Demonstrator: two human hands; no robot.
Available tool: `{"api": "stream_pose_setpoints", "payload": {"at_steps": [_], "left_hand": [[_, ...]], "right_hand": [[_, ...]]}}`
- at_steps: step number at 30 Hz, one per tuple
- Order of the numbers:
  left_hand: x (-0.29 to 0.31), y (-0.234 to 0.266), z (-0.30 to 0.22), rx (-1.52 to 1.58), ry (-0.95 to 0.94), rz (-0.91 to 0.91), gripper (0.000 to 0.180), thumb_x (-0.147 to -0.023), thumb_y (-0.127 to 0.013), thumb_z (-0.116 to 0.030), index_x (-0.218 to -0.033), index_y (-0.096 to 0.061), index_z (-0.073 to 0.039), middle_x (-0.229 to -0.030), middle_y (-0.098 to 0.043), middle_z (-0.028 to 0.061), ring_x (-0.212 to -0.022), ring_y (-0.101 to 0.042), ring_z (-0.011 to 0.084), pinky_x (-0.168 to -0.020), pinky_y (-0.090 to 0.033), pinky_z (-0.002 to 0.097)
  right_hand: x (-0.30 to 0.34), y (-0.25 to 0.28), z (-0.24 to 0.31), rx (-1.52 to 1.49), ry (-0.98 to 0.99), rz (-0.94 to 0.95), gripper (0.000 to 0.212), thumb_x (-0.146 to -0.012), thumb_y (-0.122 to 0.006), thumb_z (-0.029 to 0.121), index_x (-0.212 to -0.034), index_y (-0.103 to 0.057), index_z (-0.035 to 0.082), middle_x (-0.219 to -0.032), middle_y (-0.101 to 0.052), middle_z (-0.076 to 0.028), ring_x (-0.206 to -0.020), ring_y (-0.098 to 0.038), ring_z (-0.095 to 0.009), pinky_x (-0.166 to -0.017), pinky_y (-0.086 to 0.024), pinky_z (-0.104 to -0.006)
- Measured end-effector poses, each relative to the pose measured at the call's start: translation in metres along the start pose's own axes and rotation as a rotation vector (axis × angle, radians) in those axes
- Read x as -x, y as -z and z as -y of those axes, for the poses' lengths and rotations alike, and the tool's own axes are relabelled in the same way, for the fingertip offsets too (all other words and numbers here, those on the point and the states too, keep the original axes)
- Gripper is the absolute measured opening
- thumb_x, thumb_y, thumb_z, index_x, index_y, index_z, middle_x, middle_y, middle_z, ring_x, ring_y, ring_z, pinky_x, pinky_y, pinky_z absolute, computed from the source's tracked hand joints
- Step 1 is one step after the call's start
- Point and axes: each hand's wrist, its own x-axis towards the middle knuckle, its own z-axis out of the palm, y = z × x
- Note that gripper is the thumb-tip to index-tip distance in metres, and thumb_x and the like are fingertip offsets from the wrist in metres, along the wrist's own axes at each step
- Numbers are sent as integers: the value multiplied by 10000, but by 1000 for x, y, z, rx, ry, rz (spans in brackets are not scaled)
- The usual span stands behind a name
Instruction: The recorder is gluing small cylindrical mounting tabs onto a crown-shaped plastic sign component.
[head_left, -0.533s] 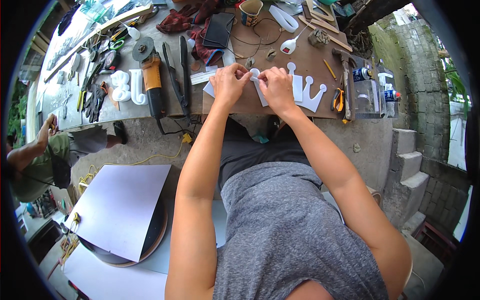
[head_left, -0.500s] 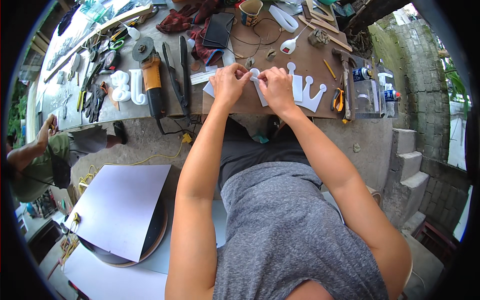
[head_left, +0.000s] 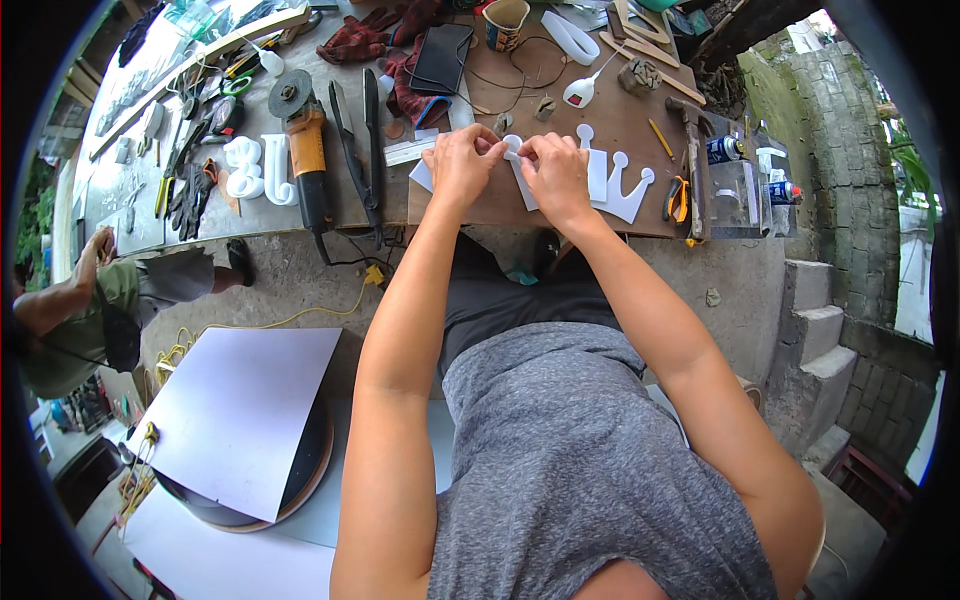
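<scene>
Bending over the table [head_left: 262,115], upper middle of the frame, and working with both hands above a brown board [head_left: 620,125]. Bringing the left hand [head_left: 463,168] and the right hand [head_left: 555,177] close together around the round top of a white cutout [head_left: 526,193]. Curling thumb and fingers into a narrow grip on either side, but not seeing between the fingertips, so being unable to tell what either grip is holding. Having a white crown-shaped piece [head_left: 625,207] lying just right of the right hand, with orange-handled pliers [head_left: 679,197] farther right and an orange grinder [head_left: 308,155] resting toward the upper left.
</scene>
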Motion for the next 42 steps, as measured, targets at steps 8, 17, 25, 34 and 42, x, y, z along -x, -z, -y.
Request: {"api": "stream_pose_setpoints", "payload": {"at_steps": [8,17,25,34,42], "left_hand": [[-1,-1,-1,-12,21,36,275,-813,-754,-432,-884,-762,-166,-785,-705,4,-871,-631,235,-812,-363,454],[-1,2,-3,27,95,123,267,-806,-760,-414,-890,-750,-161,-896,-697,22,-1003,-570,266,-887,-358,473],[-3,5,-5,53,106,129,259,-801,-763,-409,-867,-753,-159,-816,-694,13,-969,-584,260,-866,-365,461],[-3,5,-10,24,93,127,244,-798,-765,-395,-863,-755,-160,-776,-694,9,-863,-628,240,-797,-384,432],[8,8,-11,199,-3,-115,218,-874,-713,-243,-896,-690,-27,-738,-644,80,-679,-602,210,-681,-473,348]], "right_hand": [[-1,-2,4,35,-22,5,82,-779,-739,116,-854,-707,120,-879,-657,-23,-928,-591,-235,-819,-383,-397],[-1,-3,8,47,-96,14,72,-785,-739,127,-847,-703,116,-902,-671,-32,-943,-591,-241,-842,-375,-397],[2,30,-9,-138,-138,-47,119,-813,-703,113,-927,-669,109,-902,-670,-29,-938,-603,-247,-823,-394,-416],[30,93,-57,-206,-189,-182,101,-825,-672,74,-919,-655,41,-850,-648,-70,-789,-585,-226,-736,-456,-369],[81,113,-80,-213,-296,-147,117,-831,-673,65,-945,-649,63,-834,-631,-45,-796,-582,-216,-750,-441,-377]]}}
